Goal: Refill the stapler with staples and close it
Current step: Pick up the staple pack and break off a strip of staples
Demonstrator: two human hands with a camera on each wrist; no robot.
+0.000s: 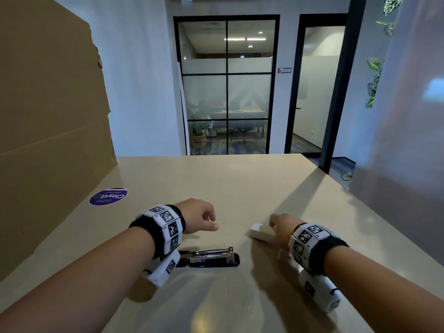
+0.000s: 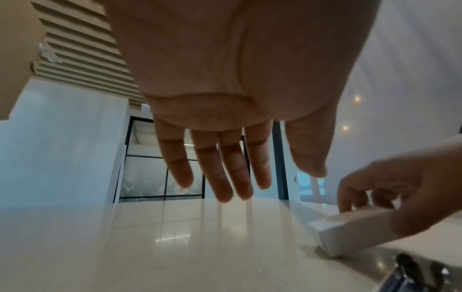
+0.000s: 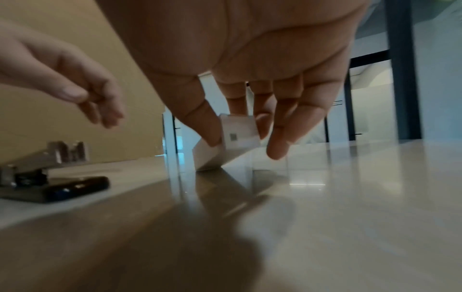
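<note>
The stapler [image 1: 211,257] lies open on the beige table [image 1: 240,183], its metal magazine raised above the black base; the right wrist view has it at the left [image 3: 50,173]. A small white staple box [image 1: 260,233] sits to its right, tilted with one edge on the table [image 3: 240,144]. My right hand [image 1: 280,227] pinches this box between thumb and fingers [image 3: 237,134]. My left hand [image 1: 201,217] hovers above the table behind the stapler, fingers relaxed and holding nothing [image 2: 220,168]. The box also shows at the lower right [image 2: 350,233] in the left wrist view.
A tall cardboard sheet [image 1: 48,116] stands along the table's left side. A round purple sticker [image 1: 108,196] lies flat near it. The table's far edge runs in front of a glass-walled room, and its right edge slants close past my right arm.
</note>
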